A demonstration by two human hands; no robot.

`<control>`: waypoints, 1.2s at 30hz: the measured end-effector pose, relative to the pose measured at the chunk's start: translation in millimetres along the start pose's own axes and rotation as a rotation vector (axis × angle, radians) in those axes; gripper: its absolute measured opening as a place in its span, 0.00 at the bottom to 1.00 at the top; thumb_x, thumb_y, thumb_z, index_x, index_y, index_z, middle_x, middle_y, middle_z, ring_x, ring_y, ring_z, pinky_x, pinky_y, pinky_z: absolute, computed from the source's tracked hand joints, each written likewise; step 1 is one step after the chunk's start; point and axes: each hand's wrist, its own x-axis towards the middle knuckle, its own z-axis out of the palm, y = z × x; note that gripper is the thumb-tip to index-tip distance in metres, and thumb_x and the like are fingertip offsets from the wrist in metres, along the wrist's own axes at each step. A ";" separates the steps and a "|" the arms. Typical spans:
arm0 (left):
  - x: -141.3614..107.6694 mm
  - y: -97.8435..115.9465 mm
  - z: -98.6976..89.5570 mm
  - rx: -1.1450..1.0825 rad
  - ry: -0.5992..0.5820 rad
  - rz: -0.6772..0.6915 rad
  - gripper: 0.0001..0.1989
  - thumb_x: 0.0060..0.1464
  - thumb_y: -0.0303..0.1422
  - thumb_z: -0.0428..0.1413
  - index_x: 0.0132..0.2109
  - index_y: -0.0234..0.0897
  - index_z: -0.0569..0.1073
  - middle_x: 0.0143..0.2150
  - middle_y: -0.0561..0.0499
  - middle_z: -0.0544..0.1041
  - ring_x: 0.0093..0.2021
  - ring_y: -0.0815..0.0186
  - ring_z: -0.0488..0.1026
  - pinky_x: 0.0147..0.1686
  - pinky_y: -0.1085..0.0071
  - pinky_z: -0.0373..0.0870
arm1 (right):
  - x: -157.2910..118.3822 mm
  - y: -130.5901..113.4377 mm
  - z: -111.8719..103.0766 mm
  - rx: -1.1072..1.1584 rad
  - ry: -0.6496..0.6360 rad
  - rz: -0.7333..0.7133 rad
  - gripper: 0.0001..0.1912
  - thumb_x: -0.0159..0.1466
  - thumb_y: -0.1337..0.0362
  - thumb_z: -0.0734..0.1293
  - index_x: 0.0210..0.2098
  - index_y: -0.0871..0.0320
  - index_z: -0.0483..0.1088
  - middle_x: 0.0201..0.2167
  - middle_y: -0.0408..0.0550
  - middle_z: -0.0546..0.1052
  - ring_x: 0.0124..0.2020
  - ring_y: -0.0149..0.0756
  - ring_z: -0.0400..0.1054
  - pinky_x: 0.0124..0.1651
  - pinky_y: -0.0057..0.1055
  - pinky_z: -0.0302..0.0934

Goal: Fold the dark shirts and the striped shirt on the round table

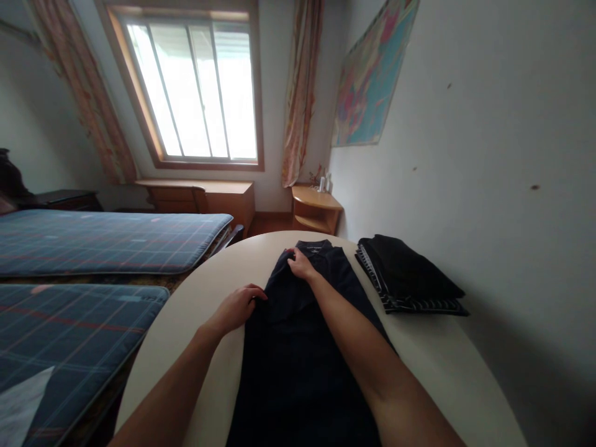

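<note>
A dark navy shirt (pixel 298 360) lies lengthwise on the pale round table (pixel 205 292), its collar end pointing away from me. Its long sides look folded inward, and a small label shows inside the neckline. My left hand (pixel 239 307) is at the shirt's left edge, with thumb and fingers pinched on the cloth. Further up, my right hand (pixel 302 264) reaches across the shirt and pinches the fabric near the left shoulder, just below the collar. My right forearm hides part of the shirt's right side.
A stack of folded black clothes (pixel 410 273), some striped, sits at the table's right, near the white wall (pixel 488 124). Two plaid mattresses (pixel 102 242) lie to the left. Beyond the table stand a corner shelf (pixel 316 197) and a wooden desk (pixel 228 189) under the window.
</note>
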 end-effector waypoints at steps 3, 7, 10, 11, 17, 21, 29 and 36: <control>0.9 1.0 -1.0 0.034 -0.009 -0.061 0.22 0.48 0.19 0.47 0.42 0.43 0.80 0.52 0.53 0.78 0.52 0.62 0.74 0.58 0.69 0.65 | 14.1 -6.9 0.3 0.006 -0.025 -0.068 0.24 0.64 0.72 0.57 0.57 0.57 0.71 0.53 0.47 0.77 0.54 0.35 0.69 0.60 0.29 0.58; 2.9 8.9 -1.9 0.110 0.019 -0.212 0.17 0.54 0.24 0.49 0.43 0.43 0.80 0.49 0.51 0.79 0.50 0.61 0.76 0.54 0.68 0.67 | 24.5 -14.8 7.9 -0.032 -0.031 -0.125 0.25 0.67 0.72 0.54 0.60 0.56 0.69 0.58 0.46 0.73 0.58 0.33 0.66 0.63 0.30 0.55; 4.9 17.2 -0.5 0.185 0.038 -0.303 0.13 0.61 0.35 0.50 0.38 0.42 0.79 0.46 0.48 0.81 0.47 0.58 0.77 0.49 0.67 0.68 | 19.4 -17.0 21.6 -0.104 -0.051 -0.119 0.23 0.66 0.68 0.60 0.60 0.56 0.69 0.64 0.49 0.67 0.63 0.41 0.60 0.66 0.38 0.51; 5.4 19.4 0.4 0.214 0.049 -0.326 0.15 0.63 0.38 0.49 0.37 0.41 0.79 0.45 0.47 0.81 0.46 0.58 0.77 0.47 0.67 0.68 | 15.4 -17.6 25.8 -0.127 -0.051 -0.114 0.23 0.65 0.67 0.61 0.60 0.56 0.68 0.66 0.50 0.64 0.65 0.43 0.57 0.67 0.42 0.47; 6.0 24.8 6.5 0.306 0.119 -0.464 0.17 0.64 0.44 0.49 0.36 0.40 0.77 0.37 0.44 0.81 0.40 0.56 0.79 0.38 0.66 0.68 | -11.7 -30.1 29.5 -0.287 0.063 -0.288 0.22 0.69 0.68 0.54 0.59 0.57 0.69 0.61 0.53 0.68 0.62 0.42 0.57 0.66 0.40 0.45; 7.6 23.3 9.4 0.273 0.154 -0.475 0.12 0.62 0.41 0.52 0.47 0.41 0.75 0.40 0.46 0.82 0.42 0.58 0.79 0.39 0.68 0.69 | -23.0 -36.7 29.5 -0.301 -0.070 -0.363 0.22 0.72 0.60 0.53 0.58 0.55 0.69 0.59 0.52 0.71 0.59 0.42 0.62 0.63 0.40 0.51; 12.0 24.8 10.1 0.338 0.143 -0.596 0.13 0.61 0.37 0.49 0.43 0.39 0.77 0.41 0.42 0.82 0.42 0.55 0.79 0.40 0.65 0.70 | -18.4 -33.8 43.8 -0.292 -0.298 -0.153 0.34 0.71 0.49 0.48 0.72 0.56 0.46 0.73 0.47 0.44 0.73 0.46 0.35 0.70 0.55 0.28; 11.7 24.4 11.5 0.309 0.147 -0.572 0.14 0.60 0.37 0.50 0.48 0.40 0.76 0.42 0.42 0.82 0.44 0.54 0.79 0.42 0.64 0.70 | -12.2 -36.7 44.8 -0.259 -0.262 -0.132 0.33 0.72 0.51 0.48 0.71 0.58 0.48 0.73 0.48 0.45 0.73 0.47 0.35 0.71 0.54 0.29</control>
